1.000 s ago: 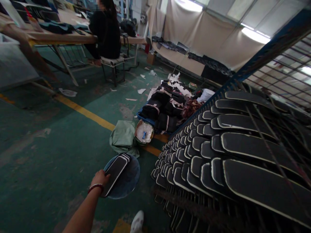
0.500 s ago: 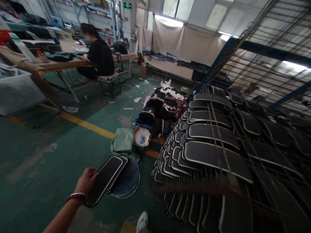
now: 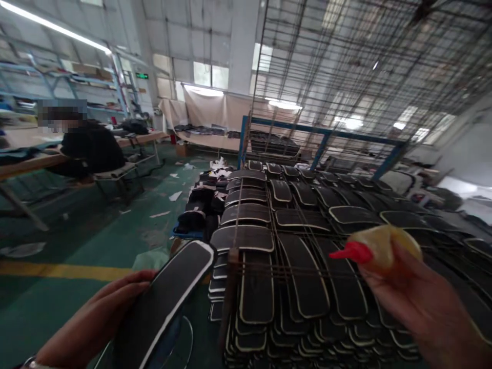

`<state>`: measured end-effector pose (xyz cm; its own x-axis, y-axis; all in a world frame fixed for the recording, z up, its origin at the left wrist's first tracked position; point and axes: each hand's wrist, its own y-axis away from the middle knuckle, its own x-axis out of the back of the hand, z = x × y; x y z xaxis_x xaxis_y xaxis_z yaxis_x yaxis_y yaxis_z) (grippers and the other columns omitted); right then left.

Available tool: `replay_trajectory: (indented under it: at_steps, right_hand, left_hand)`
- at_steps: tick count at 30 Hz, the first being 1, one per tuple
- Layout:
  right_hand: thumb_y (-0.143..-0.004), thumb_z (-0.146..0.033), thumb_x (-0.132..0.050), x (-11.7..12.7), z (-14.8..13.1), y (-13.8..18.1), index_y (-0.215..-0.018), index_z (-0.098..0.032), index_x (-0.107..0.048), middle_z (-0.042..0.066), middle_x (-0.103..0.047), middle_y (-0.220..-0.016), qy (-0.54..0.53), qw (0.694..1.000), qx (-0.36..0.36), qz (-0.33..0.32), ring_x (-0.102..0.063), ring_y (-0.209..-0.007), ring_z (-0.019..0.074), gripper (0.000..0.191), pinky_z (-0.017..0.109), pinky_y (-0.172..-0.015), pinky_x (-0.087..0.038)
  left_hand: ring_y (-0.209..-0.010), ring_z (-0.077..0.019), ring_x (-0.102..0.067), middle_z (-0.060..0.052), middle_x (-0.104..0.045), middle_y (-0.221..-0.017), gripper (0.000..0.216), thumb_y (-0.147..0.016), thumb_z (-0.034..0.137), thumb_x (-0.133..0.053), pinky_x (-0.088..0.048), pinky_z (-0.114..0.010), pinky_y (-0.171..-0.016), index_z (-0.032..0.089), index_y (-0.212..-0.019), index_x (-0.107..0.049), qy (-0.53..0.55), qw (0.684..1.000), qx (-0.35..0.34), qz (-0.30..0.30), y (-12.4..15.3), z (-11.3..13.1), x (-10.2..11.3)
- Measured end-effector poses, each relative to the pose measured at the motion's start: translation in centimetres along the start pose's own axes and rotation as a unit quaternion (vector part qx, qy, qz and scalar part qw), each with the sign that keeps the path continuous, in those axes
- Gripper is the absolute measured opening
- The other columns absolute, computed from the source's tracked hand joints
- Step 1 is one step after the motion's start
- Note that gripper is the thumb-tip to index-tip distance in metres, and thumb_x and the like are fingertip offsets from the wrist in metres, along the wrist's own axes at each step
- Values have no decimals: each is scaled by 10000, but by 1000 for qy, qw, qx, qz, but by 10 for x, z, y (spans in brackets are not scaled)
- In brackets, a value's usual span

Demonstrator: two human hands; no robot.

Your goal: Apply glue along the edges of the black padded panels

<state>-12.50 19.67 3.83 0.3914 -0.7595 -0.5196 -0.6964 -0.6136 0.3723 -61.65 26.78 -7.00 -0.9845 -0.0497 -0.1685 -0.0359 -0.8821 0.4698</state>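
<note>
My left hand [image 3: 96, 312] grips a long black padded piece with a pale edge [image 3: 165, 302], lifted close to the camera at the lower left. My right hand [image 3: 418, 302] is closed round a yellowish squeeze bottle with a red nozzle [image 3: 378, 246], the nozzle pointing left. Between and beyond the hands lies a wire rack [image 3: 230, 277] covered with rows of black pale-edged pieces [image 3: 300, 287].
A pile of bundled black pieces [image 3: 200, 210] lies on the green floor left of the rack. A person in black [image 3: 90, 148] sits at a long wooden table [image 3: 26, 164] at the left. A yellow floor line [image 3: 65, 270] crosses the lower left. Wire shelving hangs overhead.
My view has swung up and to the right. My left hand has raised the black piece from over the round bin on the floor. My right hand with the bottle has come into view.
</note>
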Motion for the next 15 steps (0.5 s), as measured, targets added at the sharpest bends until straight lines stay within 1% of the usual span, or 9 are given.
replay_trajectory:
  at_steps: [1,2,4,6,7,8,10,12,15]
  right_hand:
    - [-918,-160,-688,-2,0,1,-1030,-220,-785,70,-808,-1059,-3,1000,-9,-24,-783,-760,209,160,278,-593,-701]
    - [-871,-188,-764,-2,1,1,-1028,-220,-790,59,-809,-1075,-1,998,-3,-56,-785,-800,201,162,269,-649,-705]
    - [-732,-280,-949,0,3,0,-1016,-241,-804,32,-811,-1069,12,990,19,-139,-781,-873,201,322,269,-750,-701]
    - [-586,-368,-1070,7,3,-2,-988,-270,-820,10,-810,-1029,24,977,53,-203,-769,-895,194,483,253,-804,-683]
    - [-551,-402,-1093,11,2,-4,-970,-280,-828,5,-807,-1009,26,972,71,-225,-763,-891,186,510,238,-811,-674]
    - [-546,-426,-1099,15,1,-5,-959,-286,-835,3,-804,-998,27,966,88,-241,-755,-886,178,509,227,-813,-665]
    - [-589,-452,-1085,23,-5,-6,-964,-287,-847,9,-794,-989,35,954,119,-272,-741,-878,174,474,216,-799,-654]
    - [-646,-458,-1060,30,-12,-7,-1004,-295,-852,10,-777,-970,52,940,142,-307,-727,-874,174,445,220,-796,-642]
    - [-727,-444,-1020,39,-20,-7,-1078,-331,-843,4,-753,-983,76,919,168,-350,-712,-919,186,410,263,-862,-626]
  left_hand:
    - [-794,-305,-819,-45,-878,-865,432,-562,382,-1053,-672,-319,-681,222,-920,-871,-18,999,19,-40,8,9,-23]
    - [-795,-304,-821,-54,-882,-887,424,-591,401,-1047,-670,-326,-689,228,-937,-874,-36,996,33,-80,14,15,-43]
    - [-821,-293,-826,-57,-886,-936,403,-673,445,-1011,-667,-335,-731,250,-997,-874,-74,984,45,-157,24,23,-77]
    - [-873,-280,-829,-36,-888,-972,373,-741,476,-968,-659,-326,-772,283,-1044,-867,-118,968,42,-218,29,26,-100]
    - [-896,-275,-829,-22,-889,-990,355,-766,489,-948,-655,-319,-784,304,-1057,-864,-144,959,36,-243,30,27,-109]
    - [-920,-275,-829,-10,-890,-1009,338,-789,503,-928,-652,-318,-799,324,-1067,-861,-171,949,27,-262,30,27,-115]
    - [-943,-289,-829,-1,-891,-1028,323,-804,545,-900,-653,-336,-818,354,-1062,-861,-224,930,6,-290,29,28,-124]
    - [-950,-308,-827,9,-891,-1026,317,-780,586,-898,-657,-368,-840,389,-1026,-865,-263,919,-24,-292,28,29,-129]
    - [-946,-334,-824,9,-894,-1004,329,-730,635,-901,-660,-396,-839,426,-982,-869,-305,905,-47,-291,27,31,-135]
